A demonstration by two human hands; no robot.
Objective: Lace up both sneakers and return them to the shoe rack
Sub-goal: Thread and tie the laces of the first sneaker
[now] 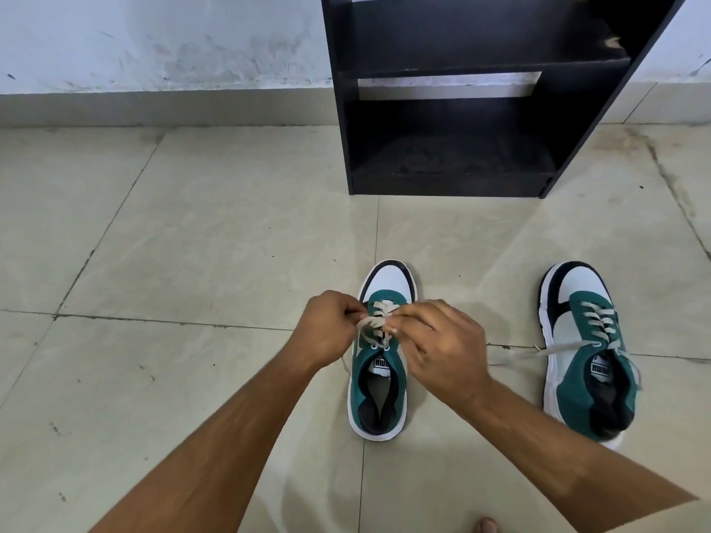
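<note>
On the pale tiled floor (192, 244) in front of us stand two green, white and black low-top sneakers, toes pointing away toward the black wooden shoe rack (461, 121) that sits against the scuffed white wall (154, 40). Our left hand (327, 328) and our right hand (438, 340) meet over the near sneaker (379, 382), the one straight ahead of us, with both sets of fingers curled and pinching its cream flat lace (371, 323) just above the upper eyelets. A loose length of that lace trails down past the left wrist onto the floor. We see the other sneaker (588, 352) well apart to the right, upright on its sole, its own cream lace (561, 347) crossed through the lower eyelets and its free ends lying slack, one stretched out across the tiles to the left. Both shelves of the rack that we can see hold no shoes.
</note>
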